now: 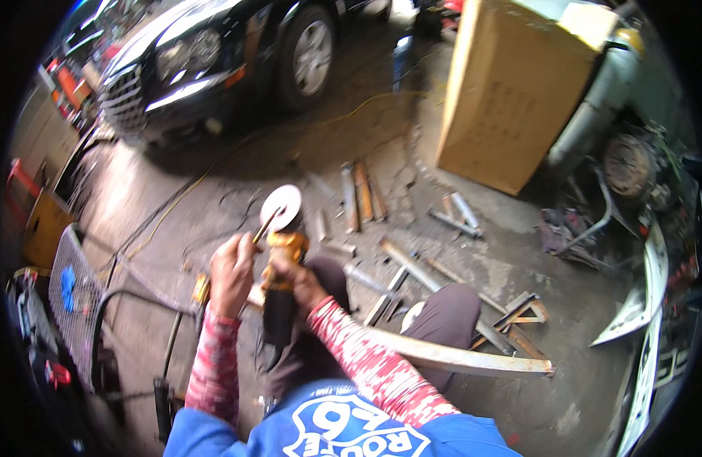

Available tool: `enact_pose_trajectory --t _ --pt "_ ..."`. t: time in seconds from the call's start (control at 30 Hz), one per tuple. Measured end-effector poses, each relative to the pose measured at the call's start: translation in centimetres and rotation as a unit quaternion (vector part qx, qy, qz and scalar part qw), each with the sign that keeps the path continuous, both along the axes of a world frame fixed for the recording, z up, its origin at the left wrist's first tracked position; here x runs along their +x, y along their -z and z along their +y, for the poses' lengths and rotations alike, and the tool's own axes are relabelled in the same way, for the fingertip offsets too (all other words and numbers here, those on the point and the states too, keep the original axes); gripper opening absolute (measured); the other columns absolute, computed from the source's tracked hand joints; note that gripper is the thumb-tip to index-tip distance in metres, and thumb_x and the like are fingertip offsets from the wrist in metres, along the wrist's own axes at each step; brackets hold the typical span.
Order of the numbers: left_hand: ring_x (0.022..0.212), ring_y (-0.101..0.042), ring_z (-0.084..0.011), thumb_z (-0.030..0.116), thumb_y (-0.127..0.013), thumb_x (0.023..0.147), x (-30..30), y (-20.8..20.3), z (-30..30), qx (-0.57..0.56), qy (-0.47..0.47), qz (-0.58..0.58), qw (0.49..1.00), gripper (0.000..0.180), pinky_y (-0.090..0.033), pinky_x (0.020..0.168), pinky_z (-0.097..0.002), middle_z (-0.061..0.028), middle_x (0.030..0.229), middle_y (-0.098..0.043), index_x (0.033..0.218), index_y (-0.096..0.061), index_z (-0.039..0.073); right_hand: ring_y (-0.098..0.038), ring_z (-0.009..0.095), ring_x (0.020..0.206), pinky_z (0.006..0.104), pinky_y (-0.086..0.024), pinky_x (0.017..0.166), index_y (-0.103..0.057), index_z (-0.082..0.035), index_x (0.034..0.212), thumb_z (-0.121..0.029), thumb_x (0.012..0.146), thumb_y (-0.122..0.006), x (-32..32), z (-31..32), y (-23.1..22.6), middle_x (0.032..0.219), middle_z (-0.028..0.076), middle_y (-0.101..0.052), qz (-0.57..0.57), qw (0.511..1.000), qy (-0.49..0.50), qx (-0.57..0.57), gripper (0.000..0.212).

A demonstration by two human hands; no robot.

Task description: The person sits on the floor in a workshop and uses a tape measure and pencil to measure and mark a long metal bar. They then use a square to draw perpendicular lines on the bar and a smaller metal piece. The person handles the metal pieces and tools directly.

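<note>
A yellow and black angle grinder (288, 245) is held upright in front of me, its white disc (291, 199) at the far end. My right hand (299, 283) is closed round the grinder's body. The black rear end (278, 320) of the tool points back toward me. In my left hand (233, 276), just left of the grinder, is a thin brown rod (265, 227), pinched in the fingers. Its tip reaches over the middle of the disc; whether it touches cannot be made out. A long pale metal bar (457, 356) lies across by my knees.
Cut metal pieces (362, 194) and a rusty bracket (524, 314) lie on the concrete floor. A black car (206, 61) stands at the far left, a tall cardboard box (511, 91) at the far right. A yellow cord (156, 228) crosses the floor beside a mesh-backed chair (73, 305).
</note>
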State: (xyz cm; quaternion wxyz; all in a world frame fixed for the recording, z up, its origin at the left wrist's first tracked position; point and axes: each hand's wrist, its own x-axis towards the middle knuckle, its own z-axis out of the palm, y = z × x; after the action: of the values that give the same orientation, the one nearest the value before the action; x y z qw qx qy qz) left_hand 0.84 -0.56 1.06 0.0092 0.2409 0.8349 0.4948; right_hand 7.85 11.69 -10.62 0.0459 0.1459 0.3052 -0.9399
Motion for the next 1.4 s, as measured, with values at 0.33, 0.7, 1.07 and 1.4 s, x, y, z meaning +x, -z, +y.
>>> enact_pose_trajectory --t 0.33,0.7,1.07,1.4 --pt "0.062 -0.067 -0.0180 0.023 -0.066 0.106 -0.1 1.4 0.3 0.006 -0.008 -0.043 0.999 0.033 -0.052 0.060 -0.0358 -0.0168 0.072 -0.072 0.098 -0.076 -0.007 -0.078 0.024 0.084 0.0370 -0.063 0.082 -0.070 -0.003 0.115 -0.036 0.091 -0.082 0.3 0.1 -0.7 0.096 0.008 -0.076 0.028 0.999 0.029 -0.032 0.042" --pt "0.060 -0.060 -0.0110 0.023 -0.070 0.105 -0.9 1.4 0.0 -0.035 -0.007 -0.017 0.999 0.033 -0.048 0.057 -0.0306 -0.0085 0.069 -0.067 0.094 -0.076 -0.008 -0.077 0.028 0.080 0.0398 -0.064 0.079 -0.071 -0.002 0.110 -0.041 0.088 -0.085 0.0 0.1 0.1 0.090 0.016 -0.076 0.000 0.999 0.026 -0.031 0.047" --pt "0.056 -0.065 -0.0181 0.024 -0.074 0.100 -0.8 1.2 0.5 -0.050 -0.031 0.001 0.998 0.033 -0.051 0.056 -0.0369 -0.0192 0.068 -0.069 0.091 -0.076 -0.008 -0.078 0.023 0.084 0.0376 -0.063 0.082 -0.069 -0.003 0.115 -0.038 0.092 -0.081 0.1 0.2 -0.1 0.095 0.009 -0.076 0.020 0.999 0.019 -0.032 0.044" --pt "0.060 -0.070 -0.0212 0.025 -0.075 0.099 -0.5 0.9 0.7 -0.068 -0.038 0.020 0.997 0.032 -0.055 0.059 -0.0361 -0.0186 0.071 -0.072 0.093 -0.077 -0.007 -0.076 0.026 0.081 0.0391 -0.064 0.079 -0.063 -0.003 0.124 -0.039 0.090 -0.082 -0.1 0.3 -0.1 0.094 0.014 -0.075 0.002 0.999 0.015 -0.032 0.053"
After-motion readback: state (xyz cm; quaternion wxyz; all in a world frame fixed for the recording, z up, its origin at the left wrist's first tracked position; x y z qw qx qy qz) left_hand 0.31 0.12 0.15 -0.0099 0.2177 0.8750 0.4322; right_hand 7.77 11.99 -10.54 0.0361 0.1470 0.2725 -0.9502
